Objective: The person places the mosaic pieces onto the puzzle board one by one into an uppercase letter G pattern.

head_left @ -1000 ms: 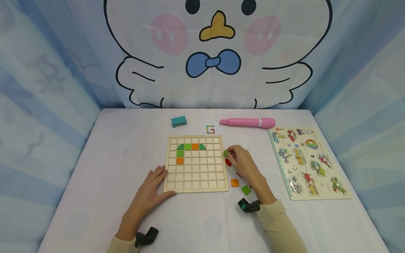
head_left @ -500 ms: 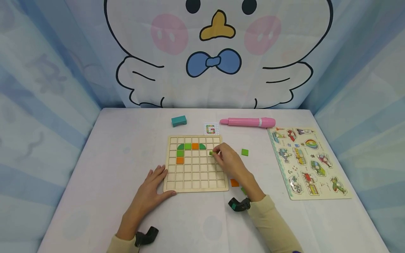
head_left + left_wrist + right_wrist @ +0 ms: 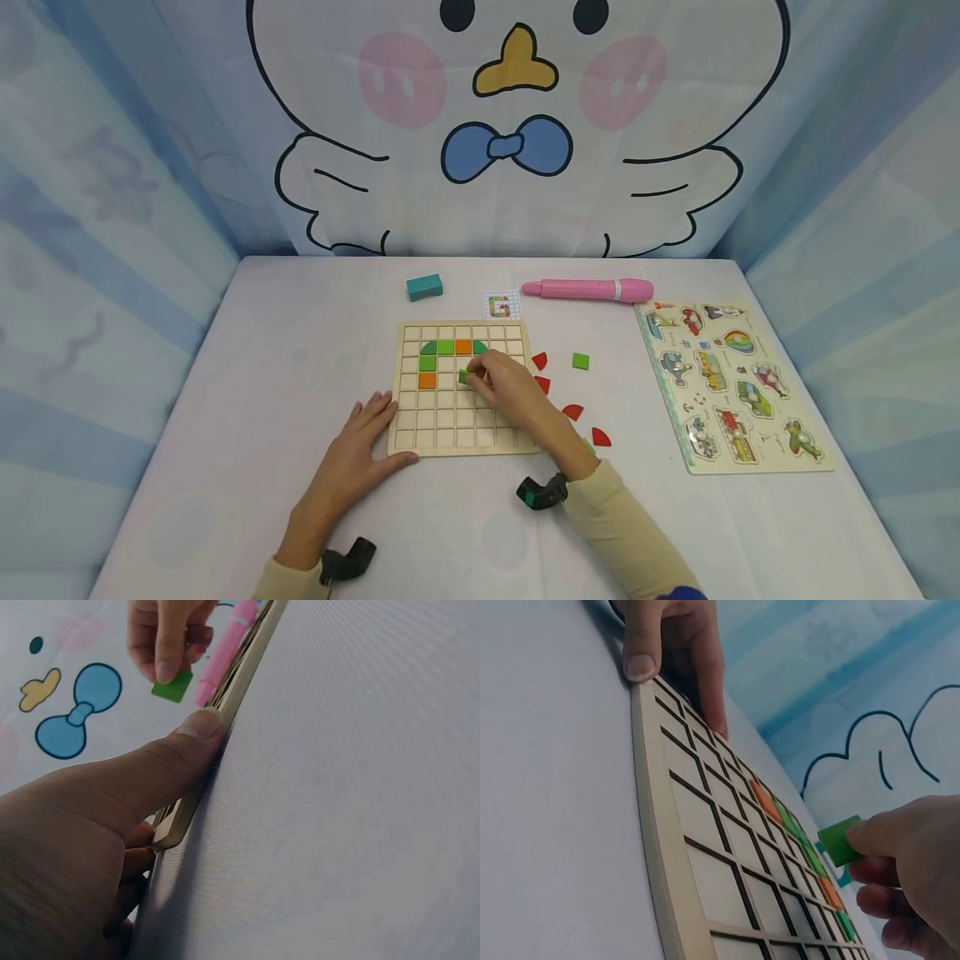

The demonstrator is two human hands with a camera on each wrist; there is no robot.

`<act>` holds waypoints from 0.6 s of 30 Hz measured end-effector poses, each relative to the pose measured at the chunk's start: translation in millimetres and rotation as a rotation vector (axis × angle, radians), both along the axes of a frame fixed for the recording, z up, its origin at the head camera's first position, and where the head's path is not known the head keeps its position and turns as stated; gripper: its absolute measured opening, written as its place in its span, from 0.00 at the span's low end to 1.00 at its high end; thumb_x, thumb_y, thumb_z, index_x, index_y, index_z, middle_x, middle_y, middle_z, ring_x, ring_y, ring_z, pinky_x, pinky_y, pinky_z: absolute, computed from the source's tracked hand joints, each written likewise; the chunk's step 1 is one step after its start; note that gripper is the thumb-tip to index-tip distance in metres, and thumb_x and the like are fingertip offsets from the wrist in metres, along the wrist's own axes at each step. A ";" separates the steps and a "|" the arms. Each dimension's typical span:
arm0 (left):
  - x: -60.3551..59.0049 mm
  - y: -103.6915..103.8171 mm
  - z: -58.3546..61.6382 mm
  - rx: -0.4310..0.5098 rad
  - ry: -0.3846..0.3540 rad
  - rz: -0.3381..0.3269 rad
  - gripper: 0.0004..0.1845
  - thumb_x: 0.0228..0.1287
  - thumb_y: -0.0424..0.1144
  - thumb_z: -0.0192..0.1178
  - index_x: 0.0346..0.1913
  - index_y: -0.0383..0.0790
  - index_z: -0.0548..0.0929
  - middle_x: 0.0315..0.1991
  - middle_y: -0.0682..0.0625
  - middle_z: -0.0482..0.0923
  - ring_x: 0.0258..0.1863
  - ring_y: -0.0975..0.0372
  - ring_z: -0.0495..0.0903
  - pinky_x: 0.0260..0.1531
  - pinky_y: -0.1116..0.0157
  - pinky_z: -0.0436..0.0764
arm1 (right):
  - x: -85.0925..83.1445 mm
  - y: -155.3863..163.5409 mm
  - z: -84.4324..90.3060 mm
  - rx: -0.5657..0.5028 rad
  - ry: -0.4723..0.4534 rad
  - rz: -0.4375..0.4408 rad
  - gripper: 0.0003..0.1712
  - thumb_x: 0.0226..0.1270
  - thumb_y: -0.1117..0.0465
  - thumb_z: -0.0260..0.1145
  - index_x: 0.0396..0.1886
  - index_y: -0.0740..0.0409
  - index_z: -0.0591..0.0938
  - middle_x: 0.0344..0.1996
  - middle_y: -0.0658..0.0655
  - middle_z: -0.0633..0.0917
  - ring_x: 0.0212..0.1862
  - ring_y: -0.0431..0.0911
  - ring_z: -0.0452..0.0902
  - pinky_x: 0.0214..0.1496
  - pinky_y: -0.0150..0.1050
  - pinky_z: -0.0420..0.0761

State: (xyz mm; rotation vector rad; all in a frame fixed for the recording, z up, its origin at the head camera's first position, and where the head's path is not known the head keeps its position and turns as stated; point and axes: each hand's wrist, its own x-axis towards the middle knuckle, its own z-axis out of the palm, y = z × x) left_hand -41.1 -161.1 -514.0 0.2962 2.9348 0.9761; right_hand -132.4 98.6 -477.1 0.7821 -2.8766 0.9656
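smooth matt wooden board, smooth matt held tile, smooth plastic pen, matt woven tablecloth, papery card, matt cloth sleeve

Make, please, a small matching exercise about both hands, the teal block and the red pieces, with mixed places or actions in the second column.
Column one:
1. left hand
2. right hand
3. teal block
4. red pieces

Column two:
A. beyond the far edge of the grid board
B. pinches a green tile above the grid board
C. just to the right of the grid board
D. touches the grid board at its near left corner

Right pairs: 1-D, 2-B, 3-A, 4-C
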 end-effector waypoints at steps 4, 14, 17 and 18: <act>-0.2 -0.5 -0.6 0.003 0.006 -0.003 0.49 0.51 0.57 0.75 0.72 0.35 0.70 0.76 0.43 0.65 0.78 0.50 0.59 0.81 0.49 0.54 | 1.9 -11.2 -0.6 -0.009 -0.006 0.034 0.08 0.72 0.61 0.65 0.46 0.58 0.82 0.37 0.52 0.83 0.37 0.40 0.75 0.39 0.32 0.81; -0.5 -1.0 -0.4 0.005 0.013 -0.009 0.48 0.51 0.58 0.75 0.71 0.35 0.71 0.75 0.43 0.65 0.78 0.50 0.59 0.80 0.48 0.55 | 5.5 -32.0 -4.4 0.012 -0.042 0.108 0.11 0.74 0.61 0.63 0.51 0.58 0.81 0.43 0.52 0.84 0.40 0.40 0.76 0.45 0.31 0.84; -0.5 -1.3 -0.6 0.005 0.012 -0.011 0.48 0.51 0.58 0.75 0.71 0.35 0.71 0.75 0.43 0.65 0.78 0.50 0.59 0.80 0.48 0.55 | 6.2 -37.1 -6.0 0.017 -0.059 0.127 0.11 0.74 0.61 0.63 0.51 0.58 0.81 0.44 0.52 0.84 0.41 0.40 0.77 0.47 0.32 0.85; -0.6 -1.4 -0.7 0.005 0.012 -0.012 0.48 0.51 0.57 0.75 0.71 0.35 0.71 0.75 0.43 0.65 0.78 0.50 0.59 0.80 0.48 0.55 | 6.4 -38.8 -6.7 0.020 -0.064 0.132 0.11 0.74 0.60 0.63 0.51 0.58 0.81 0.44 0.52 0.85 0.41 0.40 0.77 0.47 0.33 0.85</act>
